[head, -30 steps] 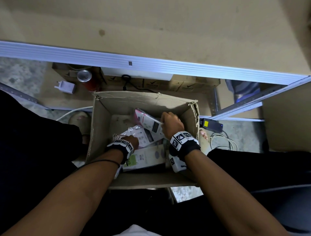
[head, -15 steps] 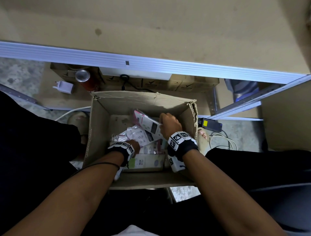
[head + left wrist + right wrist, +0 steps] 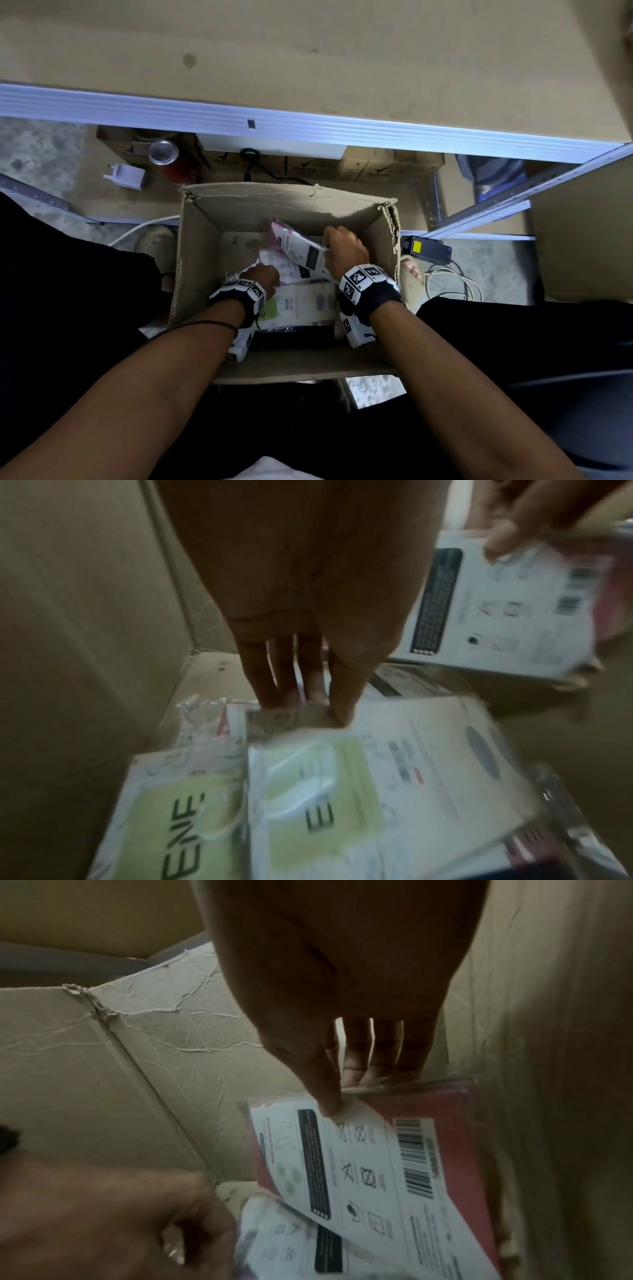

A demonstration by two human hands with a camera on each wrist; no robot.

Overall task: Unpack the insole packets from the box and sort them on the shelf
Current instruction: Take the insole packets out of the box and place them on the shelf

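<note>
An open cardboard box (image 3: 202, 260) stands on the floor between my legs, with several insole packets inside. My right hand (image 3: 344, 251) pinches the top edge of a pink-and-white packet (image 3: 301, 251) and holds it tilted against the right wall; thumb on the label (image 3: 373, 1167), fingers behind. My left hand (image 3: 262, 275) pinches the top edge of a white packet with a green label (image 3: 342, 791) lying on the pile. A second green-labelled packet (image 3: 171, 804) lies beside it to the left.
A wide shelf board (image 3: 308, 51) with a metal front rail (image 3: 308, 123) runs above the box. Under it stand small cartons (image 3: 376, 169), a red can (image 3: 171, 164) and a white plug adapter (image 3: 128, 176). A black power brick (image 3: 428, 248) and cables lie right.
The right hand has tilted the pink-and-white packet slightly further up. The left hand has shifted forward a little in the pile, and the green-labelled packet in it is blurred with motion.
</note>
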